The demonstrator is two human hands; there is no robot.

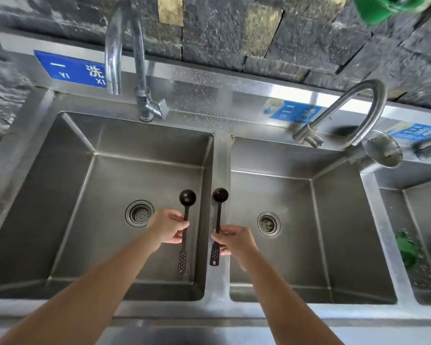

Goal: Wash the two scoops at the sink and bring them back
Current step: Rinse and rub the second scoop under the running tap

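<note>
Two dark scoops sit mid-frame: my left hand grips the left scoop over the left basin, my right hand the right scoop above the divider. Something green in the cut-off right basin is indistinct.

A green thing at the top right is cut off by the edge and blurry, so I cannot tell what it is. The third basin on the right runs off the picture. Something green lies in it, too blurry to name. The third blue sign is too smeared to read. Each hand hides the middle of its scoop handle. Both arms are cut off at the bottom.
</note>
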